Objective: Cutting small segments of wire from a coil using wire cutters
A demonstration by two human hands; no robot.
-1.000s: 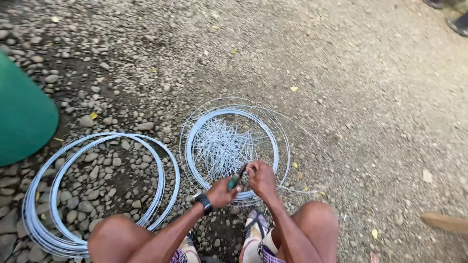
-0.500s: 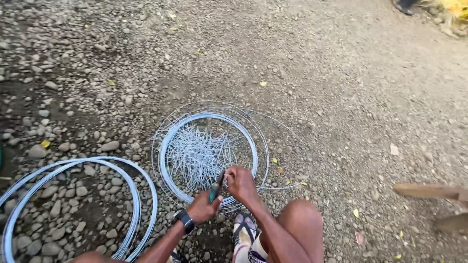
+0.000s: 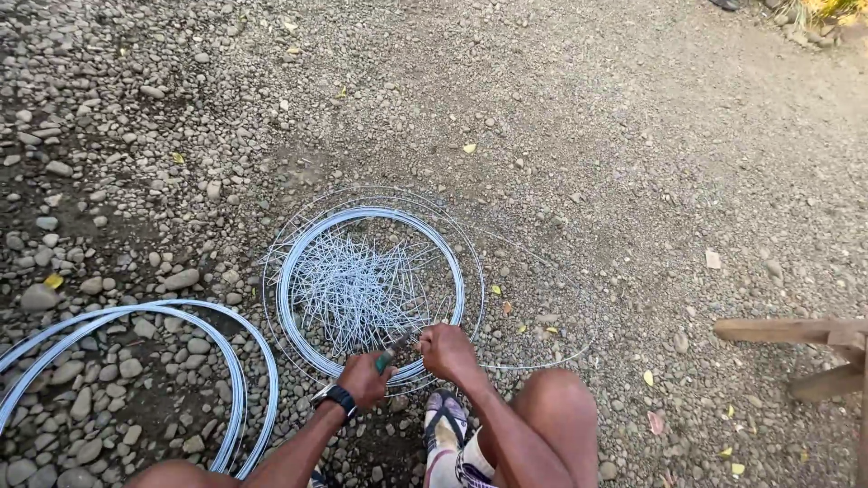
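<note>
You have a grey wire coil (image 3: pixel 371 280) lying flat on the gravel at lower centre, cut wire pieces (image 3: pixel 354 289) heaped inside it, and green-handled pliers (image 3: pixel 391 354) at its near rim.

A second wire coil (image 3: pixel 136 361) is lying on the pebbles at eight o'clock, partly running off the frame. A wooden frame piece (image 3: pixel 796 339) is jutting in at four o'clock. Yellow leaves (image 3: pixel 469 148) are dotting the gravel ground (image 3: pixel 588 117), stretching toward twelve o'clock.
</note>
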